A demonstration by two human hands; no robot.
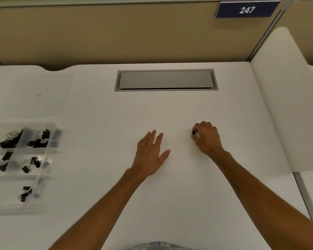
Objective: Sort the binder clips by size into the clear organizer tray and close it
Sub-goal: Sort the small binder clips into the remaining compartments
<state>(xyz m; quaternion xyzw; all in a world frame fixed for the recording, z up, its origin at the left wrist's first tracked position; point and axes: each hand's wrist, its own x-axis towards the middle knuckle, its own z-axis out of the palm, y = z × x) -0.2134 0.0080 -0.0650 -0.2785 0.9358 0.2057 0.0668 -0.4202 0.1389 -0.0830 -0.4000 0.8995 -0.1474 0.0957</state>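
Note:
The clear organizer tray (0, 179) lies open at the left edge of the white desk. Black binder clips sit in its compartments: big ones at the back left (10, 139) and back right (40, 139), smaller ones in the middle row (31, 164), and a few small clips (25, 193) in a front compartment. Its clear lid (34, 98) lies flat behind it. My right hand (207, 139) is at centre right, fingers closed on a small black binder clip (194, 132). My left hand (151, 152) rests flat on the desk, fingers spread, holding nothing.
A grey cable hatch (165, 80) is set into the desk at the back centre. A tan partition wall (116, 33) with a blue sign reading 247 (247, 10) stands behind. A white divider panel (285, 105) borders the right side.

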